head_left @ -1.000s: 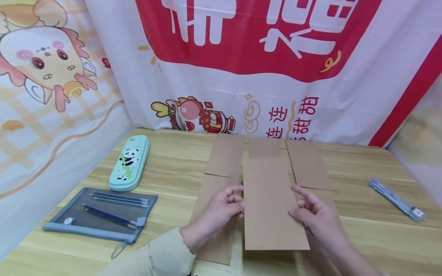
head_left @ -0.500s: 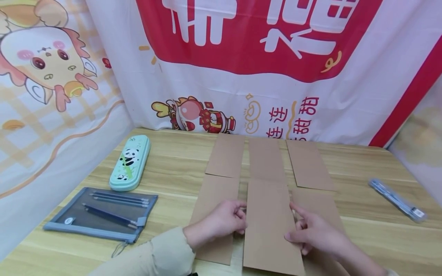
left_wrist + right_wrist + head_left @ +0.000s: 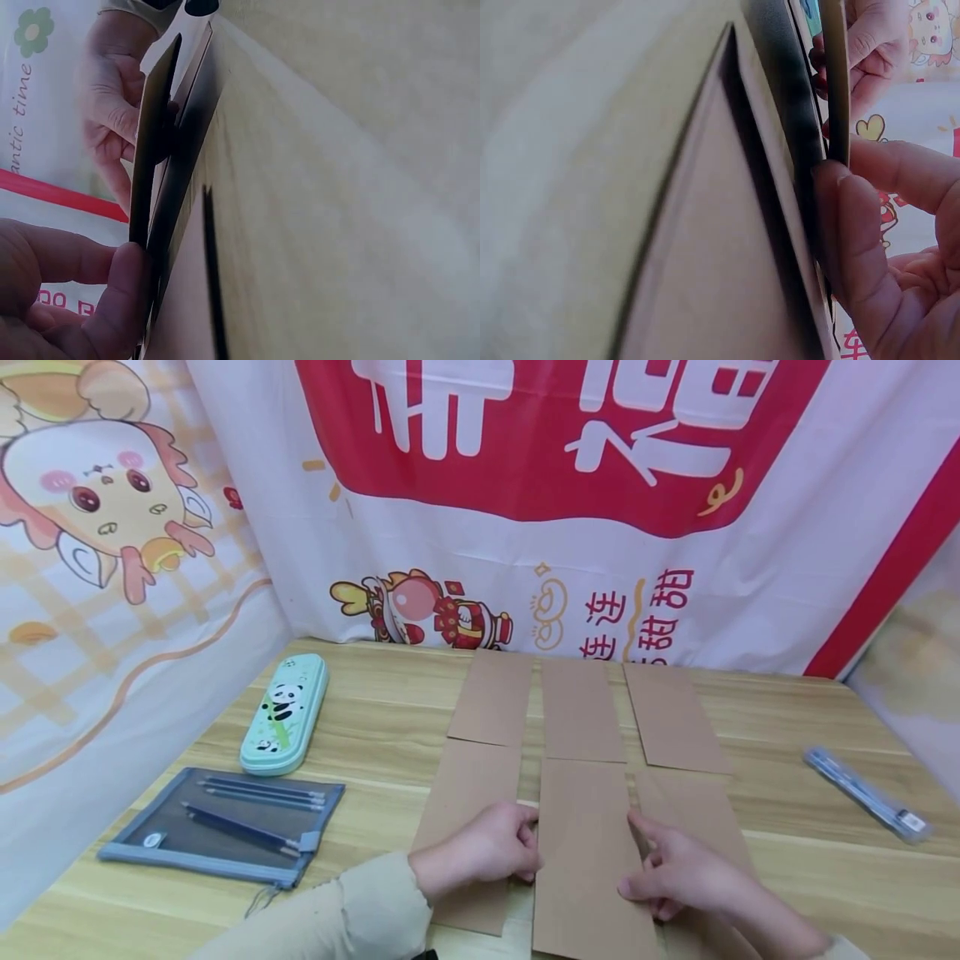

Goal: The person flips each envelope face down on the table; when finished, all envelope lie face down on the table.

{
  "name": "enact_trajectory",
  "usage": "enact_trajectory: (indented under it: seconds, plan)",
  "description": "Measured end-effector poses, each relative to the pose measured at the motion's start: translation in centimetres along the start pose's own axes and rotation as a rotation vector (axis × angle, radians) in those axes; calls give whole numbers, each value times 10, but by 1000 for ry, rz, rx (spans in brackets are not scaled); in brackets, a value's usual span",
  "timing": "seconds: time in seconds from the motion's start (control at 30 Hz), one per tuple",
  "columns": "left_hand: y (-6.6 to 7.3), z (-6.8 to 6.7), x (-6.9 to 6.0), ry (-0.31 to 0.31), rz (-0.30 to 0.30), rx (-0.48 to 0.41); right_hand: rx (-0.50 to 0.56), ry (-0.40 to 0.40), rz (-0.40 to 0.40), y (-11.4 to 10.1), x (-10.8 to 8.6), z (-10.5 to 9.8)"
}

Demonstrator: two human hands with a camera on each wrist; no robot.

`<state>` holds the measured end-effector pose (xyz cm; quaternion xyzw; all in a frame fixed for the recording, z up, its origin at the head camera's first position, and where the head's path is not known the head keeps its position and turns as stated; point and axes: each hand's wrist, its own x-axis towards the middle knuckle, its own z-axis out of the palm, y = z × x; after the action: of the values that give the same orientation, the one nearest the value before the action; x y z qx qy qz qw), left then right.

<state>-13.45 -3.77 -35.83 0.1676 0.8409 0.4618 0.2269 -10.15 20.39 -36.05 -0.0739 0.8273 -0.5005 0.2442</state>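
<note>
A brown cardboard rectangle [image 3: 588, 852] is held by its long sides between both hands, just above the table. My left hand [image 3: 491, 843] pinches the left side; in the left wrist view its thumb and finger meet at the cardboard's edge [image 3: 150, 150]. On the opposite side my right hand [image 3: 686, 872] pinches the cardboard, thumb on top, other fingers partly hidden beneath. Similar cardboard pieces lie on either side, a front left piece [image 3: 472, 785] and a front right piece [image 3: 701, 814], partly covered by the hands. The held piece's far end meets a back middle piece [image 3: 581, 710].
Further back lie a left piece [image 3: 491, 697] and a right piece [image 3: 675, 718]. To the left are a mint panda pencil case [image 3: 283, 714] and a mesh zip pouch [image 3: 172, 814] with several pencils. A clear blue packet [image 3: 866, 793] lies right. Printed cloth [image 3: 420, 535] hangs behind the table.
Both hands have brought the cardboard piece down and toward the front edge. Its far end no longer overlaps the back middle piece, which now shows whole.
</note>
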Motion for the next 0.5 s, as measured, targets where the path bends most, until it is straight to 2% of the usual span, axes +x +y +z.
enact_trajectory:
  seconds: [0.23, 0.5]
  plan:
    - [2, -1, 0, -16, -19, 111, -91, 68, 57, -5, 1, 4]
    - [6, -1, 0, -48, -46, 206, -115, 116, 82, -7, 3, 7]
